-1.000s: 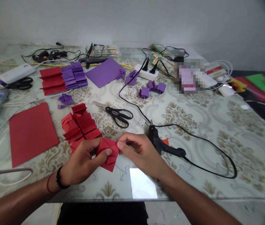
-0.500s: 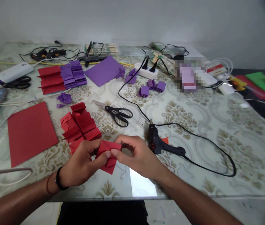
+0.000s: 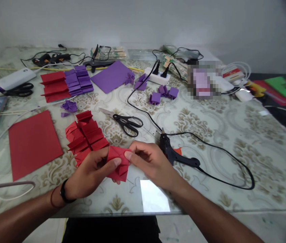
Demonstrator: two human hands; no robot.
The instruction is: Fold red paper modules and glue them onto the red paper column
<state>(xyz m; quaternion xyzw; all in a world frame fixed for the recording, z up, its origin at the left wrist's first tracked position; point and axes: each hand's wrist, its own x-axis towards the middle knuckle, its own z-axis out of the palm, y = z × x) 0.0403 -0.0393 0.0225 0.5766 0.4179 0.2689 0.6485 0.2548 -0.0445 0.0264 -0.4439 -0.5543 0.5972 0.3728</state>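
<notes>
A small folded red paper (image 3: 119,167) with crease lines is held up above the near edge of the table. My left hand (image 3: 92,172) grips its left side, thumb on top and fingers behind. My right hand (image 3: 149,162) pinches the upper right corner between thumb and fingers. Just behind my left hand lies a pleated red paper piece (image 3: 89,135), partly covered by that hand. Black-handled scissors (image 3: 127,123) rest beyond the hands with the blades pointing left. To the right of my right hand lies a black glue gun (image 3: 177,156) with its cord.
A flat red sheet (image 3: 34,143) lies at left. Further back are pleated purple paper (image 3: 79,81), a purple sheet (image 3: 114,77), small folded purple pieces (image 3: 155,98) and a white power strip (image 3: 158,77). The glue gun's black cord (image 3: 230,155) loops across the right side.
The folded red paper has turned and risen slightly in my hands. My right thumb has shifted from the paper's middle to its upper right corner, away from my left thumb.
</notes>
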